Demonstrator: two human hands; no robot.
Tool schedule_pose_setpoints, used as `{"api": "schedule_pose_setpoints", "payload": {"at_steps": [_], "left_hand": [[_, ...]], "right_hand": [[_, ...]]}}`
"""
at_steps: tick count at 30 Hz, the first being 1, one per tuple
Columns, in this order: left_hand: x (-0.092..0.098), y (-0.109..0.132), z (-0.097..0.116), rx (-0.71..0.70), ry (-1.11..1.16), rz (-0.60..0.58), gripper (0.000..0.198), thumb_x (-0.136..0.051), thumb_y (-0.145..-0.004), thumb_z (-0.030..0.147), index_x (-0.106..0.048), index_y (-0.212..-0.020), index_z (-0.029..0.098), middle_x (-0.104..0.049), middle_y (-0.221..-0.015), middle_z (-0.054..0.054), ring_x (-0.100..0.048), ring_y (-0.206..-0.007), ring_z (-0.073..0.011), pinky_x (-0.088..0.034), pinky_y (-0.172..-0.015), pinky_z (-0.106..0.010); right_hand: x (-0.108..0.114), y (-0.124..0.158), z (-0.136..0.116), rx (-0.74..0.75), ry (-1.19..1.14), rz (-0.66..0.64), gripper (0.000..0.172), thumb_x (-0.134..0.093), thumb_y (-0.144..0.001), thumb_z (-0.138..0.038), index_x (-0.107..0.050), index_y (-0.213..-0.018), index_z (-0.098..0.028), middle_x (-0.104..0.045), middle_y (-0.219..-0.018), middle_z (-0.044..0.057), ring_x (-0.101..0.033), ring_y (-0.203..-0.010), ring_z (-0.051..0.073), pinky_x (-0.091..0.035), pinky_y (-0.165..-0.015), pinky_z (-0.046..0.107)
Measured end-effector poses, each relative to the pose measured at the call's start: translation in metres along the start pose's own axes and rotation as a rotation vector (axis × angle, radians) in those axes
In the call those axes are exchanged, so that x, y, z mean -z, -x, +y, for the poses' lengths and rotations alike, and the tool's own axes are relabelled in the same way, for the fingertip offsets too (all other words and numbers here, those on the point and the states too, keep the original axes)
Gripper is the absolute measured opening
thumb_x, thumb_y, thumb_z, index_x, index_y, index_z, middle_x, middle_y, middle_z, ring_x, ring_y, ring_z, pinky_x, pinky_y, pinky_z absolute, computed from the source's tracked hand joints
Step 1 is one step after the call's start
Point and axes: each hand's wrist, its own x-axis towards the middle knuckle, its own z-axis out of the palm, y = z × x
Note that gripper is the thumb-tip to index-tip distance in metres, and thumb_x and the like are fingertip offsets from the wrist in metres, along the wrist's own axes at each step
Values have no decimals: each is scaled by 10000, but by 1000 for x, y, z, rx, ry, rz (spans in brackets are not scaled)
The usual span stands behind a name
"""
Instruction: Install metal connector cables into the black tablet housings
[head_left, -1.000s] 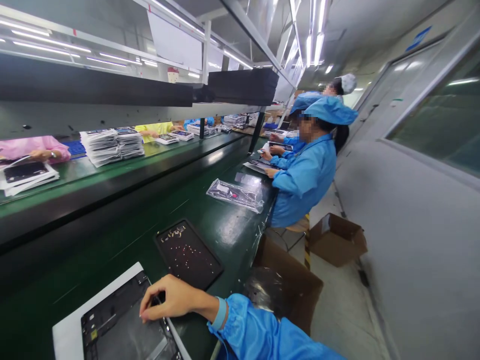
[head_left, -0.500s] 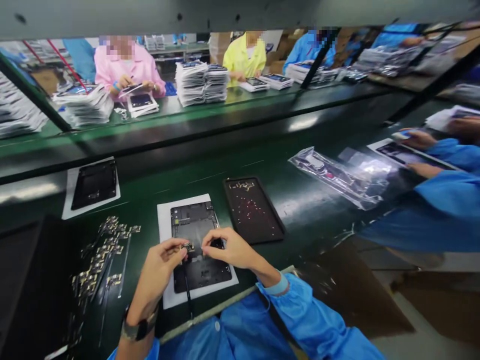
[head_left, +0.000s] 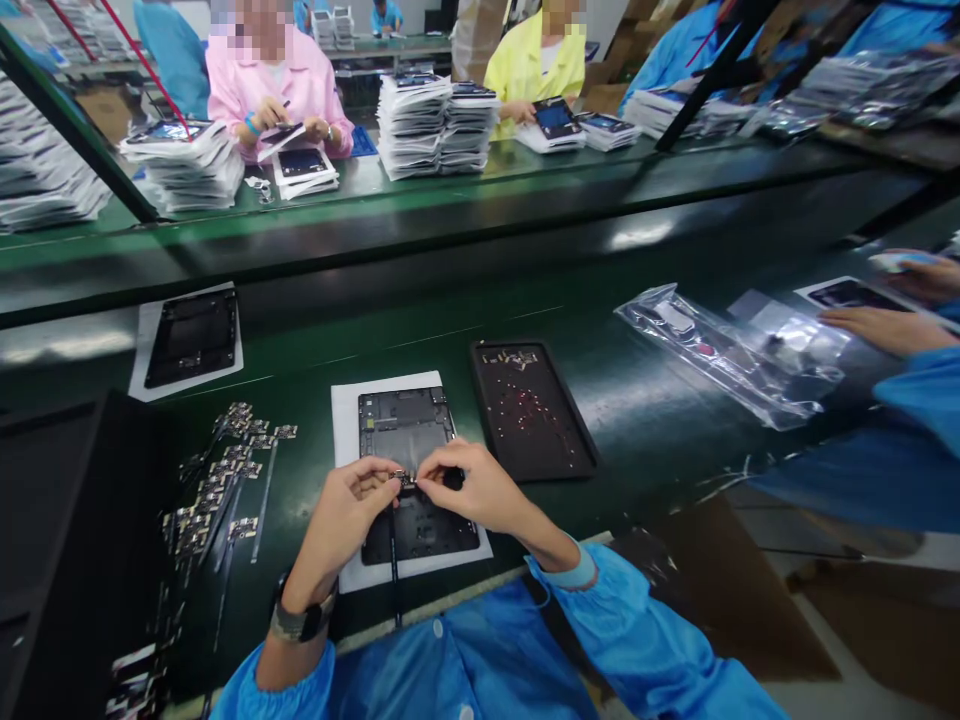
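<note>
A small circuit board (head_left: 405, 479) with a dark ribbon cable (head_left: 394, 560) hanging from it is pinched in my left hand (head_left: 341, 515), between thumb and fingers. My right hand (head_left: 480, 490) is closed in a pinch at the board's right end; its fingertips hide whether any tiny part is between them. Both hands are over a black tablet housing (head_left: 420, 535), which lies open side up on a white sheet (head_left: 344, 430). The ribbon cable runs down across the housing towards my body.
Loose circuit boards with cables (head_left: 217, 490) lie left, near a black box (head_left: 82, 520). A dark tray (head_left: 525, 440) of small parts stands right. Beyond are a plastic bag (head_left: 720, 350), another housing (head_left: 191, 335) and a co-worker's hand (head_left: 892, 328). People work across the bench by paper stacks (head_left: 412, 130).
My right fingertips have come in to the board's right end; a gap showed between them before. The board has turned more level. The head view has tilted down and shifted left.
</note>
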Motion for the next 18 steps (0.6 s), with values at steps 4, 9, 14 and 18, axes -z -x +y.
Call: {"api": "schedule_pose_setpoints", "payload": {"at_steps": [4,9,14,18], "left_hand": [[-1,-1,-2,10,-6,-11,262,-696,-721,320,-665,-875,110,-646,-625,-22,-590,-603,-130,-461,-613,-225],[-3,-3,-3,23,-9,-13,242,-707,-714,308,-662,-852,115,-635,-604,-15,-581,-567,-126,-459,-579,-223],[-4,-3,-2,19,-12,4,251,-709,-709,306,-660,-858,111,-637,-608,-17,-590,-574,-128,-469,-590,-227],[-4,-3,0,23,-9,14,255,-716,-700,306,-663,-857,112,-640,-598,-19,-600,-576,-137,-476,-592,-235]], "right_hand": [[-2,2,1,48,122,56,91,-626,-794,-116,-662,-748,-186,-676,-657,-26,-602,-621,118,-388,-761,289],[-5,4,4,144,246,88,91,-597,-823,-125,-653,-775,-178,-652,-634,-30,-558,-564,102,-342,-737,299],[-7,6,5,225,389,139,134,-555,-853,-132,-647,-763,-169,-623,-609,-24,-525,-558,106,-316,-734,305],[-8,6,5,266,506,124,173,-519,-885,-136,-641,-766,-166,-606,-620,-12,-531,-606,122,-307,-732,302]]}}
